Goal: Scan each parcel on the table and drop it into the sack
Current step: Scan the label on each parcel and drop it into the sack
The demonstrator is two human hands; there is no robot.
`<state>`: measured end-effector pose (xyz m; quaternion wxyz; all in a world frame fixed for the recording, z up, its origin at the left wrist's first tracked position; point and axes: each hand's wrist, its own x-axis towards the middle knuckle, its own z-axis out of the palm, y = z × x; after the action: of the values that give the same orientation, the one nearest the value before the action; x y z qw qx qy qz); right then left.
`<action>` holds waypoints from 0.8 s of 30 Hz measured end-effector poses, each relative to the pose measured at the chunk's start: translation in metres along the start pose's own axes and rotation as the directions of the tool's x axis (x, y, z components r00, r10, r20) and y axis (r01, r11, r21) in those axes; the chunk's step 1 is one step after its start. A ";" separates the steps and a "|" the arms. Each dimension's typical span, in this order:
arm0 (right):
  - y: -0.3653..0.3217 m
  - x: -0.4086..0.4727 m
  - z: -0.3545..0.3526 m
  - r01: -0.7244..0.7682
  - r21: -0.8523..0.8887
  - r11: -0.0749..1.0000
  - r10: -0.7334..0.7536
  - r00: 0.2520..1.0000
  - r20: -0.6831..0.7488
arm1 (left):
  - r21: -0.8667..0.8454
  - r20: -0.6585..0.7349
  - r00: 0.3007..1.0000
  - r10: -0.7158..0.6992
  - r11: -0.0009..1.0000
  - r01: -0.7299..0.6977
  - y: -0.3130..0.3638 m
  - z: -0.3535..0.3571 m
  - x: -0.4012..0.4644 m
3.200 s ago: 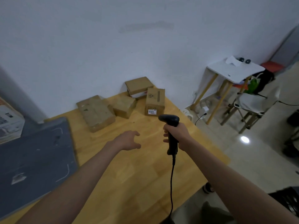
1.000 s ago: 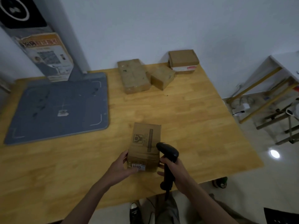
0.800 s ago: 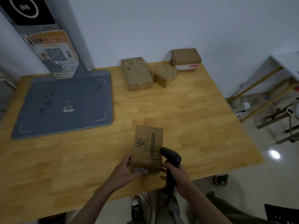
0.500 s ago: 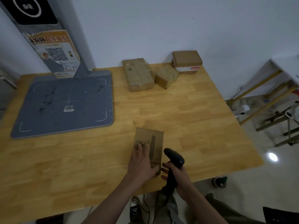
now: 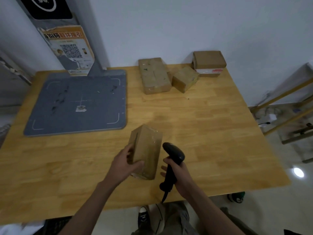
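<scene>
**Parcel tilted up beside the scanner**

The left hand [image 5: 126,162] grips a cardboard parcel [image 5: 146,152] by its left side, tipped on edge above the near part of the wooden table [image 5: 211,133]; the right hand [image 5: 179,173] is wrapped around the handle of a black scanner [image 5: 172,160], just right of the parcel; three more parcels [image 5: 179,72] sit along the far edge; a grey mat [image 5: 79,102] lies to the left.
</scene>
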<state>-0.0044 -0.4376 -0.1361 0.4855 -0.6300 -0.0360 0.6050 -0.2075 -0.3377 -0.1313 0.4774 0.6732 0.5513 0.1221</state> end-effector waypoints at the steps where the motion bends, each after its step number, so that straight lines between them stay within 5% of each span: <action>1: -0.002 -0.001 0.009 -0.005 -0.009 1.000 0.006 0.999 0.041 | -0.042 -0.061 0.998 0.015 0.999 -0.018 -0.003 -0.005 -0.005; 4: -0.004 -0.005 0.031 -0.013 -0.033 0.999 0.018 0.985 0.172 | 0.092 -0.190 0.980 0.066 0.995 -0.050 -0.013 -0.010 -0.017; 12: -0.005 -0.009 0.059 -0.003 -0.096 0.995 0.032 0.951 0.307 | 0.496 -0.152 0.981 -0.120 0.849 0.180 -0.007 -0.002 -0.016; 19: -0.012 -0.020 0.036 0.032 -0.075 0.997 -0.014 0.973 0.232 | 0.332 -0.123 0.971 -0.204 0.914 0.234 0.008 -0.012 -0.008; 24: -0.014 -0.026 -0.008 0.037 -0.037 0.999 -0.032 0.991 0.131 | 0.053 0.068 0.954 -0.292 0.956 0.289 0.000 -0.016 -0.012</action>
<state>0.0025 -0.4509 -0.1099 0.4799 -0.5979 -0.0904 0.6356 -0.2232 -0.3400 -0.1187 0.4960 0.5988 0.6286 0.0135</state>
